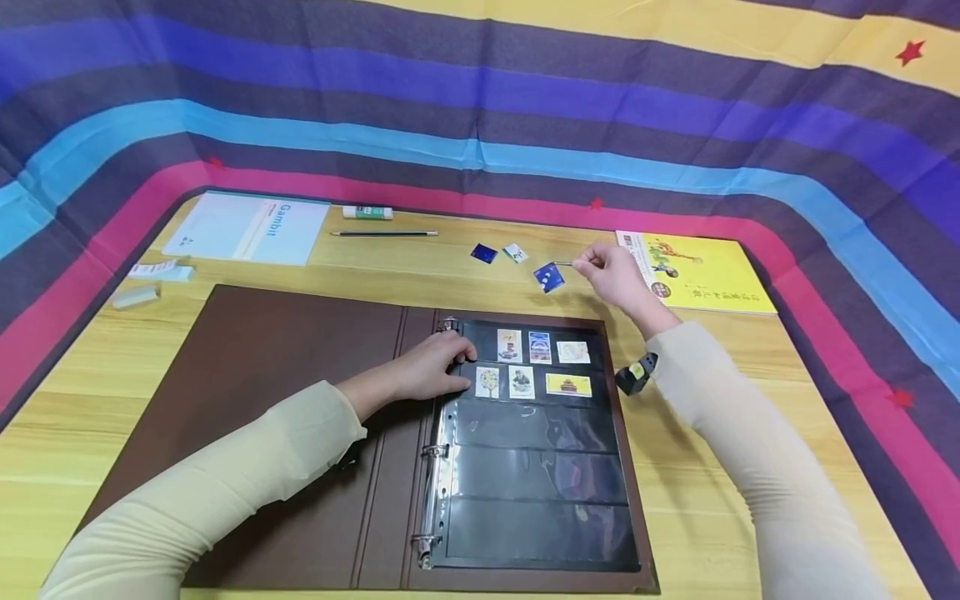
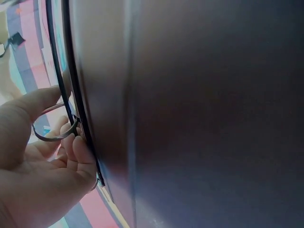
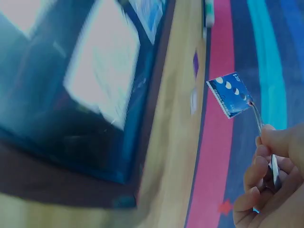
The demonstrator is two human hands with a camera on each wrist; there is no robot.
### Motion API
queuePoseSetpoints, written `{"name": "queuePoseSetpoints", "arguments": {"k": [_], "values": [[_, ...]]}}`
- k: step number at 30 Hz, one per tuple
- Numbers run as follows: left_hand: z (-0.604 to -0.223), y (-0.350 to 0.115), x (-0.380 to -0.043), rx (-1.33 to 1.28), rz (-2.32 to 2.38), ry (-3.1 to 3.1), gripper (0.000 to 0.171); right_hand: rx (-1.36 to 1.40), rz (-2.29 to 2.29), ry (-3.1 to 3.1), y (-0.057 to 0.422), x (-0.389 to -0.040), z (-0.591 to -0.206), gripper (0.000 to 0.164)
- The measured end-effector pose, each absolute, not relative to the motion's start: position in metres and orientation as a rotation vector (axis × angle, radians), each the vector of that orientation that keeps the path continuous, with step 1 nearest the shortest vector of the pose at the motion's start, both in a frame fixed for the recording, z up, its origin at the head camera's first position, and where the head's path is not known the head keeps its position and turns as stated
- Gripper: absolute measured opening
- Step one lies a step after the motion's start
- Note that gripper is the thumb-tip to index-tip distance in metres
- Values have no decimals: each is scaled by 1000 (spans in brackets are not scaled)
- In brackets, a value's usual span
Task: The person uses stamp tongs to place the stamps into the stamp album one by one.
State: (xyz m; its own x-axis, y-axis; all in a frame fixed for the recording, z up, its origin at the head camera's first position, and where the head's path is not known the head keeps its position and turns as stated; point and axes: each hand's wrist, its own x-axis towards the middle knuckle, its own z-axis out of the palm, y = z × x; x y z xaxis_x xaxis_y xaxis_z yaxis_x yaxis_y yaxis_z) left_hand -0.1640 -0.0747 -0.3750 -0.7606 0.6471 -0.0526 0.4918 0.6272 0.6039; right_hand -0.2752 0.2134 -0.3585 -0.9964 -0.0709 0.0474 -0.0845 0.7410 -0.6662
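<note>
In the head view my right hand (image 1: 613, 279) is raised over the far side of the table and pinches tweezers (image 1: 562, 263). Their tips grip the corner of a blue stamp (image 1: 549, 277) with white moon shapes. The right wrist view shows the same stamp (image 3: 231, 94) held out in the tweezers (image 3: 258, 118), clear of the table. My left hand (image 1: 427, 365) rests at the ring side of the black album page (image 1: 536, 475), its fingertips on the page beside the top ring. Several stamps (image 1: 568, 384) sit in the page's upper two rows.
A dark blue stamp (image 1: 483, 252) and a pale stamp (image 1: 515, 252) lie on the table. The brown binder cover (image 1: 300, 400) spreads left. Around it are a notebook (image 1: 251, 227), glue stick (image 1: 367, 212), pencil (image 1: 386, 234), erasers (image 1: 136, 297), yellow book (image 1: 705, 271) and small black object (image 1: 636, 374).
</note>
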Motion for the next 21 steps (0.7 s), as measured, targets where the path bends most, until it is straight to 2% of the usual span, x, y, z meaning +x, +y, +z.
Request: {"name": "queuePoseSetpoints", "arguments": {"k": [4,5,11,21], "values": [[-375,-76,-161,958,854,2589,27,259,1173,-2870,198,-246,-354,20],[-375,-77,-159,978,852,2593,23,287,1200,-2879,188,-230,-342,18],[-374,-79,-148,1116,754,2630,5,432,1269,-2855,175,-200,-352,21],[-370,-80,-132,1124,715,2700,6,512,1360,-2864,158,-164,-361,12]]}}
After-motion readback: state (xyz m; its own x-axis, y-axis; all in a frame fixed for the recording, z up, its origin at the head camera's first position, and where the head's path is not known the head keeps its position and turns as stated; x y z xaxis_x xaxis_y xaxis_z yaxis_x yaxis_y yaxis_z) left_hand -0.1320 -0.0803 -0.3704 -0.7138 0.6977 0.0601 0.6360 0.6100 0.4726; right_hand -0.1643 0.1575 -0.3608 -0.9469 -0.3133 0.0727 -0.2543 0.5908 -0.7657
